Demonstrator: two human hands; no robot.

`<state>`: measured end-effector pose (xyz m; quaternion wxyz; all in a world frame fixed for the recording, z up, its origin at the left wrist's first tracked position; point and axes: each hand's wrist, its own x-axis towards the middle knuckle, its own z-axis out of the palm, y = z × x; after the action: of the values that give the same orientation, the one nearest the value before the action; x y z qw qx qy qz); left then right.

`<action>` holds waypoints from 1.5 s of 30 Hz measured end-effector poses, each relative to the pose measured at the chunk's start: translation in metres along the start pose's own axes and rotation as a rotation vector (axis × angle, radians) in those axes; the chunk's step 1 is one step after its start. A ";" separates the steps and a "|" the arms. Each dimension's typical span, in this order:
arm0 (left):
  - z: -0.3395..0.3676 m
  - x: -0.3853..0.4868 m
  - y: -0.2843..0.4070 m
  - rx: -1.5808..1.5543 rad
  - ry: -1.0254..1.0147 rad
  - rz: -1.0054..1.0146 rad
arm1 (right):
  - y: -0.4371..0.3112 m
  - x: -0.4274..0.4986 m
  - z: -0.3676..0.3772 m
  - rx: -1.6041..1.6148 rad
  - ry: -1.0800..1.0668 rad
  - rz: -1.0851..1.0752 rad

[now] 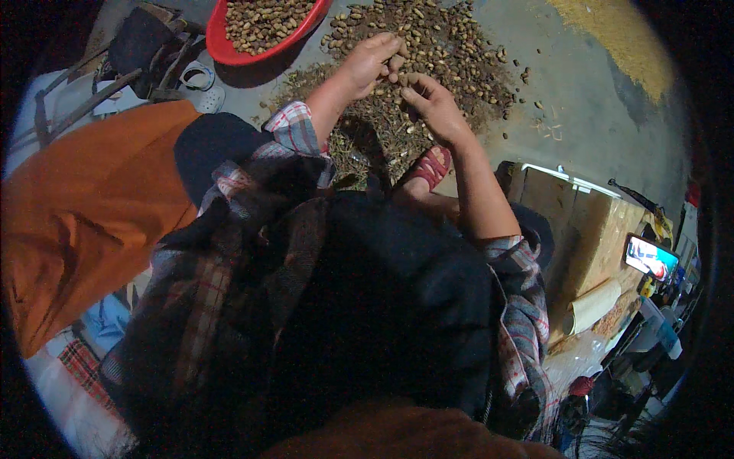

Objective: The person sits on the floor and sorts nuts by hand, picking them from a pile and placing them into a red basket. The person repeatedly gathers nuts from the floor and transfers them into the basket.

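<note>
Both hands are over a spread of unshelled peanuts point(453, 57) on the concrete floor. My left hand point(373, 64) has its fingers curled together above the near part of the spread. Beside it, my right hand point(434, 106) brings its bent thumb and forefinger near the left fingertips. The fingers hide whatever may be between them, so I cannot tell whether either hand holds a peanut. Dry stems and plant scraps point(395, 150) lie below the hands, nearer my feet. A red basin point(214, 41) at the upper left contains many peanuts.
My red sandal point(431, 167) stands at the edge of the scraps. On the right is a large box point(579, 229), with a lit phone point(651, 258) beyond it. Pale clogs point(211, 100) and orange cloth point(103, 212) are on the left. Yellow grain-like material point(619, 40) lies at the upper right.
</note>
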<state>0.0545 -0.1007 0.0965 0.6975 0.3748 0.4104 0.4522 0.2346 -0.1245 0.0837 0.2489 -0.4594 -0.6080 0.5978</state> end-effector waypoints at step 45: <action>0.016 -0.039 0.043 0.960 0.192 0.706 | -0.088 -0.037 -0.021 0.082 -0.154 -0.034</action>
<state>0.0450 -0.1264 0.1496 0.2180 0.7190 0.4803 0.4526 0.2461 -0.1337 0.1799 0.2303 -0.3912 -0.6080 0.6513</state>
